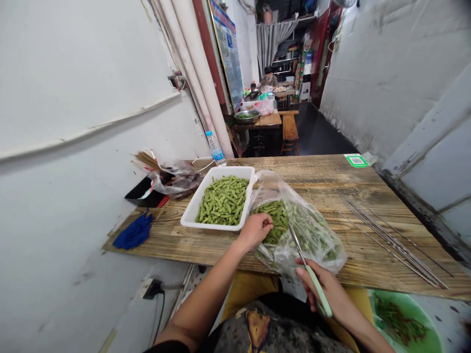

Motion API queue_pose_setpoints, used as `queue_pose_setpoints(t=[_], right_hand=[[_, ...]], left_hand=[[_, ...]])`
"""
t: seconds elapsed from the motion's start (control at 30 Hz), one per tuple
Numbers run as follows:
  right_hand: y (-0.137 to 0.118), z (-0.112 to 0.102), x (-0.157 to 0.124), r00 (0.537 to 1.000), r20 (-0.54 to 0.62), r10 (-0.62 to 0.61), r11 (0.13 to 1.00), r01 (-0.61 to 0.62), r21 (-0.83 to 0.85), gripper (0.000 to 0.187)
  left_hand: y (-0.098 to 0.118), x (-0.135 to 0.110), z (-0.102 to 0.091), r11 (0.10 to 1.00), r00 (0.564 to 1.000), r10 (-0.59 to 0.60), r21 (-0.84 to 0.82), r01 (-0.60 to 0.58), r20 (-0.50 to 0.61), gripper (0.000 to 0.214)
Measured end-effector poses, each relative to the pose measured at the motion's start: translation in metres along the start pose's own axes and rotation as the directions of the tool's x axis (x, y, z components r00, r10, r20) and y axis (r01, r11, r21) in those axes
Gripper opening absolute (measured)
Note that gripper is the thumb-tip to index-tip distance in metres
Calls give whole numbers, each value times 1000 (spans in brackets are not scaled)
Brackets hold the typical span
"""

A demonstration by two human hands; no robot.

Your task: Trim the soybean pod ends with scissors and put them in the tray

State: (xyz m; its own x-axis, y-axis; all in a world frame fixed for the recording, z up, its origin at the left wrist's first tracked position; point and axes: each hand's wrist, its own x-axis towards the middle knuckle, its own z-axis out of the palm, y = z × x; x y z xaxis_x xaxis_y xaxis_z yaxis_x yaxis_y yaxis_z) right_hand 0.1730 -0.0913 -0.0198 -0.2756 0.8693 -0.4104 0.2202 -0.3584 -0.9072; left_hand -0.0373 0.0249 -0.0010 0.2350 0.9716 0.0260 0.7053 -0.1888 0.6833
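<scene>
My right hand (pixel 326 289) grips a pair of scissors (pixel 317 287) by the light green handles, the metal blades pointing up and away over a clear plastic bag (pixel 312 225). Green edamame pods (pixel 272 215) fill the bag, showing at its open left side. My left hand (pixel 257 229) is at that opening, fingers curled together in a pinch; whatever is between them is hidden. Just left of the bag stands a white plastic tub (pixel 191 220), holding a heap of edamame pods (pixel 224 198).
Metal skewers (pixel 397 245) lie on the right of the wooden table (pixel 360 181). A water bottle (pixel 216 149), a blue cloth (pixel 134 230) and a black tray (pixel 145 191) sit leftward. Below right is a green basin (pixel 430 333). A person (pixel 269 78) sits farther back.
</scene>
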Motion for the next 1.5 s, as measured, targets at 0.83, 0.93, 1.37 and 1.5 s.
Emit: queue_pose_setpoints(t=[0.83,0.93,1.37,1.5], right_hand=[[-28,5,18,994,57,-91,995,93,-30,41],[-20,9,23,999,33,-11,1000,10,26,47],[-28,-3,13,989,-20,-150,983,147,-109,55],[-34,-5,11,966,-21,-259,944,249,-219,47]], left_hand=[[26,-17,1,609,955,-238,-739,288,176,23],[28,-16,7,533,952,-279,-805,260,123,27],[32,-20,13,460,964,-213,-854,242,158,35],[33,-21,11,636,978,-178,-746,198,108,29]])
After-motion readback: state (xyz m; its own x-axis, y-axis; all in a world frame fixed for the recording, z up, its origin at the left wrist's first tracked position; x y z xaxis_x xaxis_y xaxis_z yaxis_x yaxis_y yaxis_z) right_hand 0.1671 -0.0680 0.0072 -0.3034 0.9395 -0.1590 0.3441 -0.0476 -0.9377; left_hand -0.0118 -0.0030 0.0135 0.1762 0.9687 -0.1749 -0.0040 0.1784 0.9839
